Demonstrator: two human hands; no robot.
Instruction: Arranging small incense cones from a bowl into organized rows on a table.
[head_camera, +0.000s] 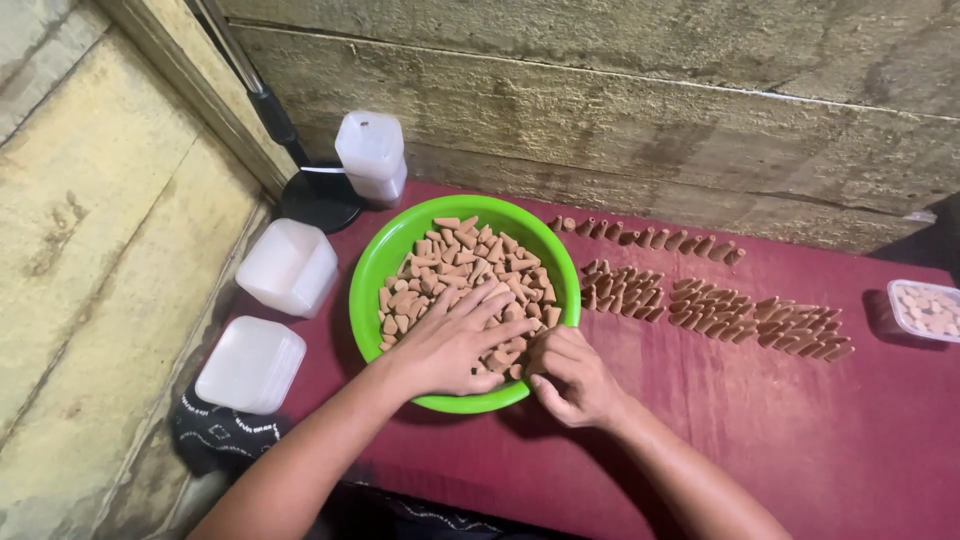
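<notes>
Head camera looked down on a dark red worktop (800, 450) set against a rough, weathered wall. A bright green bowl (372, 272), round and shallow, stood at the worktop's left-centre, filled with small tan cones (450, 262) heaped loosely inside.

The left hand (448, 340) lay flat and open across the pile, palm down and fingers spread, its fingertips pointing towards the bowl's far right side. The right hand (575, 375) was at the bowl's near right edge, half over the rim, its fingers curled inward and pinched among the cones there; whether it actually gripped one could not be told. The two hands were just beside each other, almost touching.

To the right of the bowl, more cones lay on the worktop in ordered groups: a thin back row (650, 238) near the wall, and two blocks of laid cones (760, 315) running towards the right. At the far right edge sat a small clear tub (925, 310) with pale pieces inside.

Left of the bowl, three stacks of white square containers (250, 365) stood along the worktop's edge, the farthest one upright beside a round black stand base (318, 203) with a dark pole rising from it. A dark patterned cloth (210, 435) lay bunched below the nearest stack.
</notes>
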